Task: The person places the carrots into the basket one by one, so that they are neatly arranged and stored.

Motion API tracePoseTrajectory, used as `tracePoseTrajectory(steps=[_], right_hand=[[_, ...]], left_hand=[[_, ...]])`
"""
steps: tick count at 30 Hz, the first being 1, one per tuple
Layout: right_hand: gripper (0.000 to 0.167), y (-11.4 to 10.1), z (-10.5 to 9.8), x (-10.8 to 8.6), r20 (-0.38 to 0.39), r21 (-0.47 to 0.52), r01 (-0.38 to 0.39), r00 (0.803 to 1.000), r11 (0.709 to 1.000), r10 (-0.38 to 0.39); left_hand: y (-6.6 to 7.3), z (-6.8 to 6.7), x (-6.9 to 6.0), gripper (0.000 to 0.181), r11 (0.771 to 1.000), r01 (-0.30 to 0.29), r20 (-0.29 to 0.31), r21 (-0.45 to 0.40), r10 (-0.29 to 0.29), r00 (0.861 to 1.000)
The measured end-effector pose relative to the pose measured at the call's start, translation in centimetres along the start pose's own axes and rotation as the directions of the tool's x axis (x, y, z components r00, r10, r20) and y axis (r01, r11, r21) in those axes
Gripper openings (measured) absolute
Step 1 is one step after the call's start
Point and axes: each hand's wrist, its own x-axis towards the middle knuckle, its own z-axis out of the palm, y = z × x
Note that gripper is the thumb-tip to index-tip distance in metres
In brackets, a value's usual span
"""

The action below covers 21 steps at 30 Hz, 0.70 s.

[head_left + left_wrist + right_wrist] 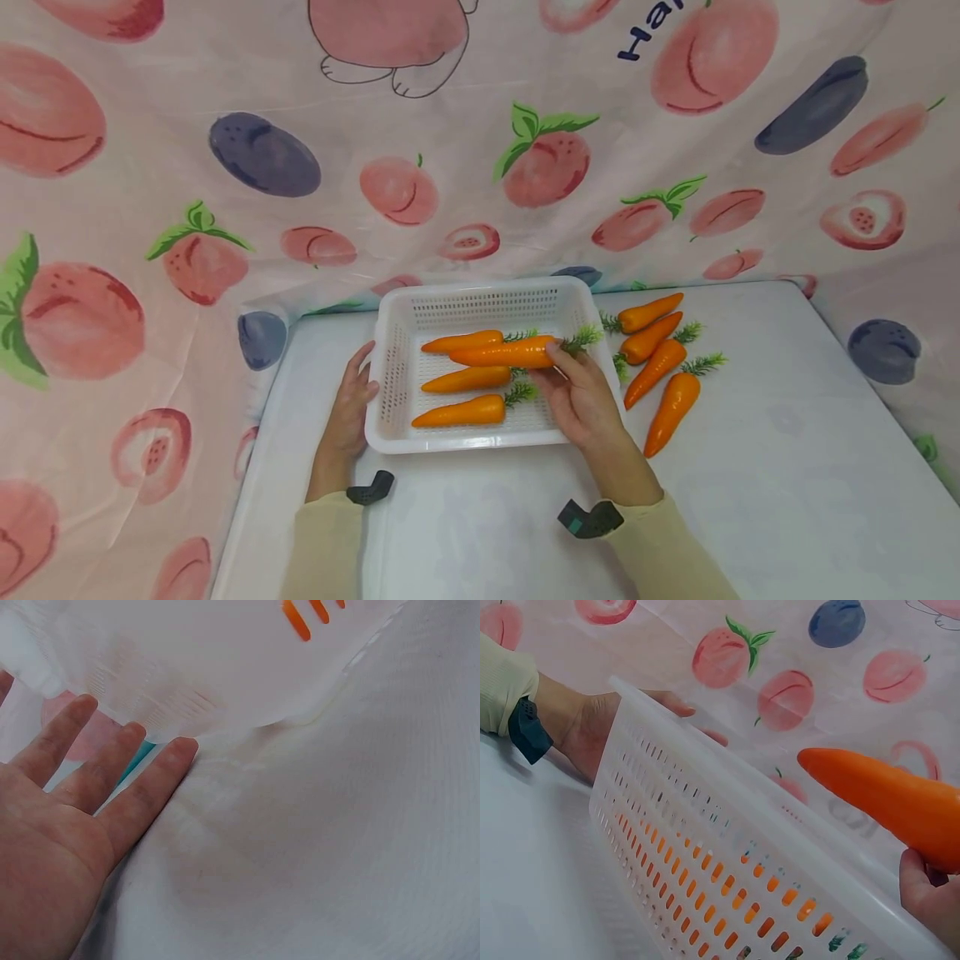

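Note:
A white perforated plastic basket [480, 443] stands on the table with several orange toy carrots lying in it, among them a lower carrot [461, 412] and a middle one [467, 380]. Over the basket my right hand [581, 396] pinches a carrot [498, 353] near its green leafy top, tip pointing left; the right wrist view shows this carrot [885, 795] above the rim. My left hand [347, 408] touches the basket's left side. In the left wrist view the fingers [150, 784] of that hand are extended against the basket wall [187, 690].
Right of the basket, several more carrots [673, 412] lie in a loose column on the white table [780, 467]. Behind and at the sides hangs a pink cloth [450, 125] printed with peaches. Dark cameras are strapped to both wrists.

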Motion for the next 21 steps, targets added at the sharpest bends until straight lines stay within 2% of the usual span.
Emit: tracePoseTrajectory(steps=[13,21], right_hand=[[0.048,-0.06,0.12,-0.08,-0.014,-0.022,-0.017,1.0,1.0,0.017],[0.047,0.02,0.1,-0.03,-0.003,-0.037,-0.011,1.0,0.999,0.011]], left_hand=[[-0.18,-0.17,0.16,0.067,0.999,0.002,-0.009,0.043,-0.002,1.0],[-0.18,-0.07,0.06,0.066,1.0,-0.015,-0.004,0.027,0.016,1.0]])
